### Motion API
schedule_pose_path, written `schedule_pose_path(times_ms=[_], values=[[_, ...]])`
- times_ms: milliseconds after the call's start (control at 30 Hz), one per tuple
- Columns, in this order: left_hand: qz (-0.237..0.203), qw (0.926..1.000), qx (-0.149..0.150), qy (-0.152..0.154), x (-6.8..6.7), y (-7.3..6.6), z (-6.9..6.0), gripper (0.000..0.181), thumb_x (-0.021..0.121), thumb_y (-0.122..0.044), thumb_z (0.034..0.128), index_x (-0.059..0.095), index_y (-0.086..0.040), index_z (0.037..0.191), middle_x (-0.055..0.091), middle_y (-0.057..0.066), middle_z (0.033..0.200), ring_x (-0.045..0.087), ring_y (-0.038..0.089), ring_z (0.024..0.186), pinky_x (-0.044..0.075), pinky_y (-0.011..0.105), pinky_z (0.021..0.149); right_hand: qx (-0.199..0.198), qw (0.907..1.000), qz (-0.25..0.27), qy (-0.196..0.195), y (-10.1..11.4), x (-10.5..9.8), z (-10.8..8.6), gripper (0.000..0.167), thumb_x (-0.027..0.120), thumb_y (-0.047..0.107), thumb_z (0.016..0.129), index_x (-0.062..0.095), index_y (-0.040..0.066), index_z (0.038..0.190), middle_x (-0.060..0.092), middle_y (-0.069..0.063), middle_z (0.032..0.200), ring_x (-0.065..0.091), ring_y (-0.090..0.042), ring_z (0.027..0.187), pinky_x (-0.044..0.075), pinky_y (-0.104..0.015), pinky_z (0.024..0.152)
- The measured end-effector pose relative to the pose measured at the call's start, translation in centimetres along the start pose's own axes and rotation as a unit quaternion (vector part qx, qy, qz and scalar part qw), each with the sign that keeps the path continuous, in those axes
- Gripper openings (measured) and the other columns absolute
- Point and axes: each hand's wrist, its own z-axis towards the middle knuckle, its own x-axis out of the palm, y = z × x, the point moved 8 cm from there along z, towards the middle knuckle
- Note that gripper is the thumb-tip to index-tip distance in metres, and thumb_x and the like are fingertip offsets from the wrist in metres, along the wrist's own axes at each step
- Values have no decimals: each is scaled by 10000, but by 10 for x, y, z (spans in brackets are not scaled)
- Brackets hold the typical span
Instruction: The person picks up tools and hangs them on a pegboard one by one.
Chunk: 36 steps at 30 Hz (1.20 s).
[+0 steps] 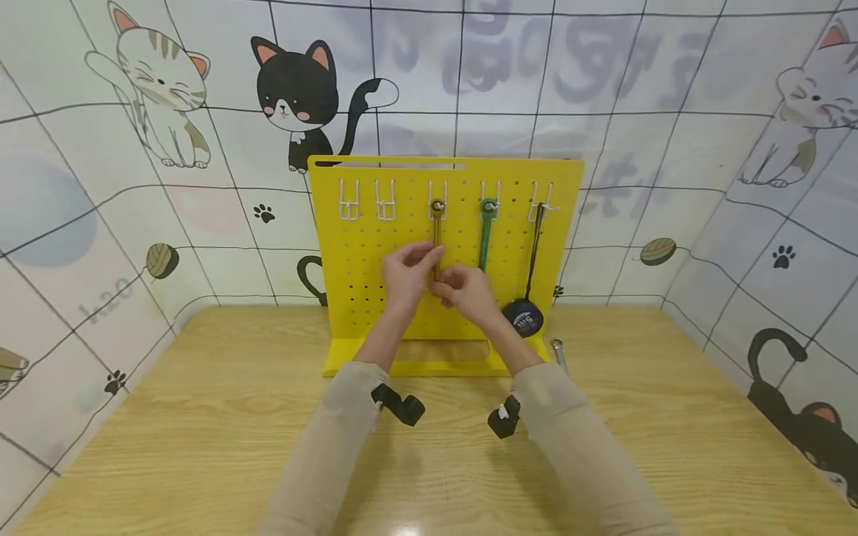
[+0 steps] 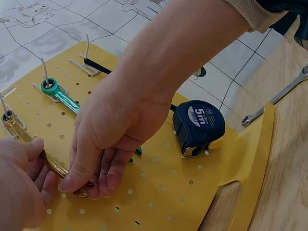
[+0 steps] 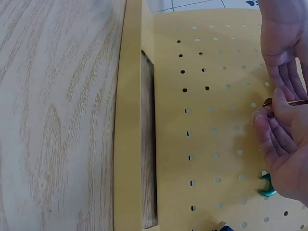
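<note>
A gold wrench (image 1: pixel 437 231) hangs by its ring end from a white hook on the yellow pegboard (image 1: pixel 402 320). My left hand (image 1: pixel 406 279) pinches its shaft around the middle, thumb and fingers on either side. Lower down, my right hand (image 1: pixel 467 294) pinches the wrench's bottom end; in the left wrist view the right hand (image 2: pixel 115 125) has its thumb against the tip of the gold wrench (image 2: pixel 55 164). Beside it a green wrench (image 1: pixel 485 234) hangs from another hook, its lower part hidden behind the right hand.
A dark blue tape measure (image 1: pixel 523 318) hangs by a black strap from the rightmost hook. Two hooks at the left (image 1: pixel 349 201) hold nothing. A silver wrench (image 1: pixel 559 354) lies on the wooden table (image 1: pixel 234 417) to the right of the pegboard's base.
</note>
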Motion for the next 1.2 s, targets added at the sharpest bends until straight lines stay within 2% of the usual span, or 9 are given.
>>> schedule_pose_path(times_ms=[133, 233, 333, 500, 567, 700, 900, 1200], values=[[-29, 9999, -56, 131, 1, 1, -2, 226, 761, -173, 927, 750, -20, 1092, 725, 83, 1021, 619, 166, 899, 497, 261, 769, 17, 10000, 61, -52, 0, -1, -1, 167, 734, 150, 944, 701, -12, 970, 724, -130, 853, 696, -295, 726, 607, -386, 725], [-89, 9997, -78, 202, 0, 1, -4, 225, 738, -159, 945, 739, -13, 1115, 711, 86, 1034, 614, 163, 924, 495, 251, 775, -17, 10000, -18, -48, 1, -1, -2, 177, 732, 151, 946, 701, -17, 992, 727, -139, 882, 697, -266, 730, 603, -434, 758], [-164, 9996, -69, 231, -2, 0, -7, 226, 719, -155, 958, 731, -6, 1128, 703, 93, 1041, 615, 159, 943, 506, 253, 797, -36, 10000, -76, -54, 1, -2, -3, 194, 736, 169, 946, 704, -13, 1005, 724, -136, 898, 686, -239, 731, 597, -421, 752], [-310, 9988, -49, 370, -5, -2, -10, 245, 684, -166, 985, 712, 1, 1162, 698, 99, 1075, 623, 161, 949, 541, 389, 883, -85, 9999, -37, -49, 4, -5, -7, 231, 713, 172, 964, 699, -32, 1072, 716, -162, 973, 679, -292, 799, 577, -327, 711], [-368, 9982, -55, 466, -6, -2, -12, 255, 671, -172, 994, 705, 1, 1179, 695, 106, 1092, 623, 168, 944, 532, 454, 906, -92, 9999, -28, -47, 4, -6, -9, 242, 705, 170, 970, 692, -29, 1107, 715, -166, 1012, 681, -309, 826, 579, -321, 714], [-391, 9975, -82, 586, -8, -3, -15, 274, 660, -187, 1002, 699, -1, 1199, 692, 137, 1129, 631, 211, 956, 516, 506, 933, -98, 9999, -131, -17, 3, -9, -13, 280, 698, 179, 976, 669, -9, 1182, 712, -168, 1060, 684, -329, 857, 587, -364, 733], [-301, 9969, -180, 705, -15, 0, -19, 303, 649, -203, 1010, 676, 1, 1233, 677, 162, 1185, 637, 257, 1006, 501, 521, 967, 17, 9998, -171, 101, -1, -13, -22, 370, 672, 235, 996, 613, 18, 1290, 691, -170, 1136, 689, -336, 952, 593, -426, 800], [-24, 9960, -300, 847, -30, 5, -29, 315, 634, -190, 1018, 655, 7, 1263, 658, 159, 1202, 618, 267, 1044, 478, 550, 995, -74, 9991, -318, 278, 1, -20, -37, 361, 637, 229, 1014, 601, 15, 1302, 688, -164, 1107, 674, -400, 976, 574, -523, 830]])
